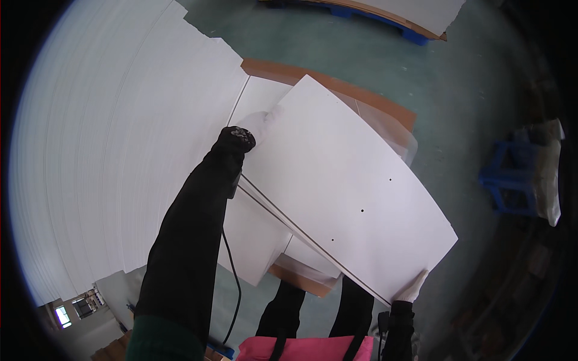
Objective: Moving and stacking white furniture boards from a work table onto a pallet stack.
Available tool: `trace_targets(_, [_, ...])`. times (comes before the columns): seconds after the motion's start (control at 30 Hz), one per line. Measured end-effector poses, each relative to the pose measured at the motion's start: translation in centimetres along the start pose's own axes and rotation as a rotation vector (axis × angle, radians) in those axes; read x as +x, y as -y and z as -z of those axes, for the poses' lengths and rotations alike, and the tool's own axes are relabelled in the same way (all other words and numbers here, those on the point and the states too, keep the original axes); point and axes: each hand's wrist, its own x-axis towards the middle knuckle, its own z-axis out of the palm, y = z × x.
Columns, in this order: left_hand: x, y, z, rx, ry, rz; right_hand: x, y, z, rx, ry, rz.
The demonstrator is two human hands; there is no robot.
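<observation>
A large white panel (343, 174) with several small dark holes lies tilted across the view, one long edge grooved. My left hand (259, 125), in a white glove, grips its far left edge; white on white blurs the fingers. At the near right corner, my right hand (413, 290), also gloved in white, holds the panel with the fingers partly hidden by it. Beneath is an open cardboard box (301, 283) holding more white boards (253, 240) and translucent packing sheet (394, 138).
A tall stack of white panels (120, 132) fills the left side, close to my left arm. Beyond the box, a blue pallet (415, 37) carries more boards. A blue stool (512, 174) with a wrapped bundle stands at right. A black cable (238, 295) hangs by my left arm.
</observation>
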Motion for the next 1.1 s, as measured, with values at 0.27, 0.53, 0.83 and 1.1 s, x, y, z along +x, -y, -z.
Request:
trace_targets(0.27, [-4.5,-3.2,5.1,0.322,-0.142,-0.034,-1.7,-3.3,-0.7,-0.001,-0.026,-0.006])
trace_targets(0.53, [-26.9,6.0,1.0,-0.197,-0.078,-0.139,-10.5,-5.0,-2.8,0.002,0.004,-0.150])
trace_targets(0.83, [-50.0,16.2,-24.6,-1.371,0.474,0.991,-22.0,-15.3,-6.3,0.432,0.152,-0.332])
trace_targets(1.1, [-46.6,21.7,-29.9,-2.051,-0.042,0.885,-34.4,-23.4,-14.6,0.621,0.266,-0.610])
